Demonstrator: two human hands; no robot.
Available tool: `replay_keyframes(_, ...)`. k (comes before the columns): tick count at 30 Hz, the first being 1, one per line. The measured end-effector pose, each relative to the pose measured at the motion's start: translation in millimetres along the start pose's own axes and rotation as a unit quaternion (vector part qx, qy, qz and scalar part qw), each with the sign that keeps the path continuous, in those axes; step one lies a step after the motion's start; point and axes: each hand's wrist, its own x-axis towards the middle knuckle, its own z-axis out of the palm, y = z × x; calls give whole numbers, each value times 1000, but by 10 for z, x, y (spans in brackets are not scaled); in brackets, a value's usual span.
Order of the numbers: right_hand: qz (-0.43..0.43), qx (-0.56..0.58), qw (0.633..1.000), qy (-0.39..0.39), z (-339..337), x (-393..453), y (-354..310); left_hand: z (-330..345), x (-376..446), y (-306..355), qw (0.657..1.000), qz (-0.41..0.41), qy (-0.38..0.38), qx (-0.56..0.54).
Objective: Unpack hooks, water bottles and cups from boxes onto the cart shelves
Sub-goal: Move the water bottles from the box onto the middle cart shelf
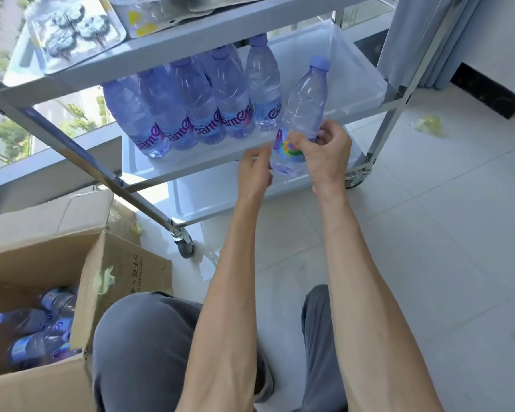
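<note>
Purple lettering runs across the labels of the bottles (191, 105) lined up on the cart's middle shelf (191, 162), reading partly as "Gam" or "Game"; I cannot make out the whole word. My right hand (324, 153) has its grip curled round the lower body of a water bottle (305, 105), tilted, purple cap up, its base at the front lip of that shelf, just right of the row; the label under my fingers shows a multicoloured patch. My left hand (254, 171) sits just left of the bottle's base with fingers loosely bent; I cannot tell whether they touch it. Right of the held bottle the shelf runs bare white to its far corner. Above the middle shelf, the top shelf (173, 46) carries clear-packed items, their print too blurred to read. Below and left of the shelf stands an open cardboard box (107, 272) with more bottles lying inside and printed "5千克 ×" on its side. Pale floor tiles (428, 233) spread right of the cart; a window lies behind it.
</note>
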Motion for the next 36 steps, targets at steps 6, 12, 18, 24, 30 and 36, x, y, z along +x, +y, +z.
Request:
replay_keyframes(6, -60, -55, 988, 131, 261, 379, 87, -170, 498, 152, 943, 124, 301, 72)
replay_keyframes(12, -108, -78, 984, 122, 644, 771, 154, 9, 755, 163, 921, 186, 319, 126)
replay_keyframes(18, -122, -100, 983, 96, 721, 1135, 338, 123, 933, 75, 904, 190, 357, 139)
replay_keyframes(24, -110, -90, 986, 91, 779, 1191, 367, 97, 1029, -3, 900, 168, 368, 159)
replay_keyframes(30, -148, -108, 977, 108, 704, 981, 353, 113, 1021, 10, 894, 157, 376, 183)
replay_keyframes(36, -181, -113, 973, 83, 803, 705, 461, 83, 1029, -12, 888, 163, 378, 203)
